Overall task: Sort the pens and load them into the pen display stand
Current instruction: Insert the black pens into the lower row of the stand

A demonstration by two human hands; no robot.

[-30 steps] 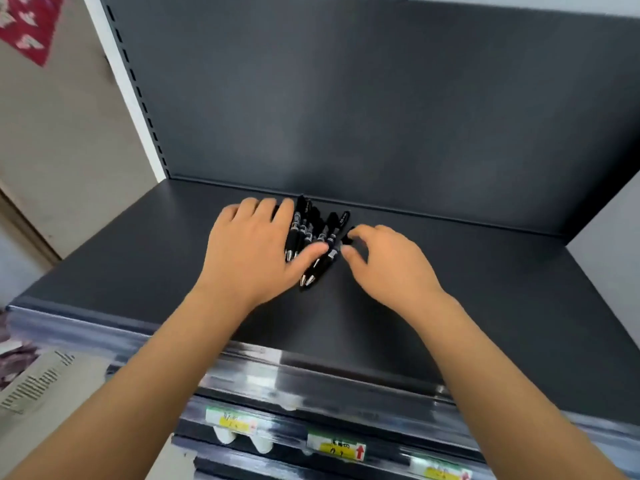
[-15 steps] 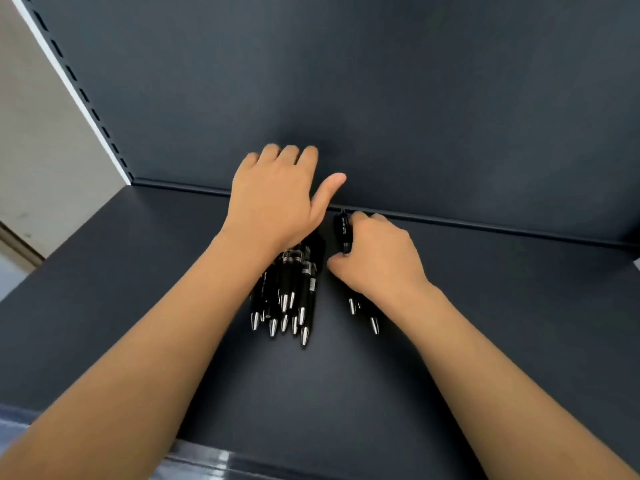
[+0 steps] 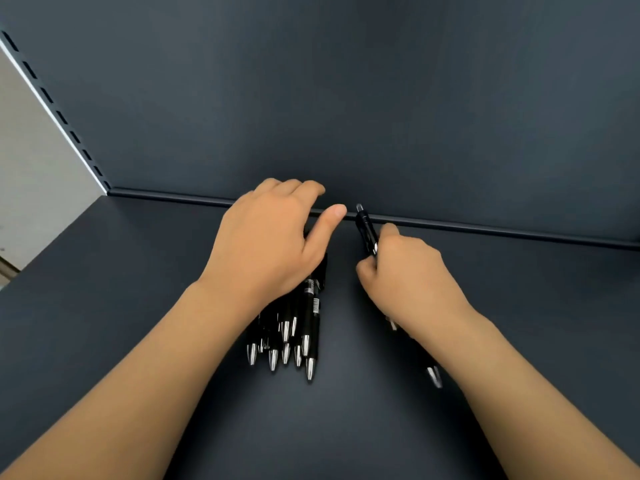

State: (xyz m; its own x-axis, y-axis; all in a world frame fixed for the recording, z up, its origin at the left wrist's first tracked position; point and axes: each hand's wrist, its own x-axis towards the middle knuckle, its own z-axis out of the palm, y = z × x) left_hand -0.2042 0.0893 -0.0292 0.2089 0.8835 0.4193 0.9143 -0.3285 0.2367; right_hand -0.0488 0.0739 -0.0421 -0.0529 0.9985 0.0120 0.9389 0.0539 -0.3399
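A bunch of several black pens [image 3: 294, 327] with silver tips lies on the dark shelf [image 3: 121, 289], tips pointing toward me. My left hand [image 3: 270, 240] rests flat over the back ends of the bunch, fingers stretched toward the rear wall and thumb out to the right. My right hand [image 3: 405, 275] grips black pens [image 3: 367, 230] apart from the bunch; one pen's top end sticks out past the fingers toward the rear wall, and silver tips show under the wrist. How many pens it holds is hidden.
The shelf's dark back panel [image 3: 346, 98] rises right behind the hands, with a low ridge [image 3: 502, 230] where it meets the shelf. A slotted upright [image 3: 52, 102] and a pale wall stand at the left.
The view has closed in on the shelf's rear. My left hand spread over the bunch and slid it back toward the wall. My right hand took hold of pens beside the bunch.
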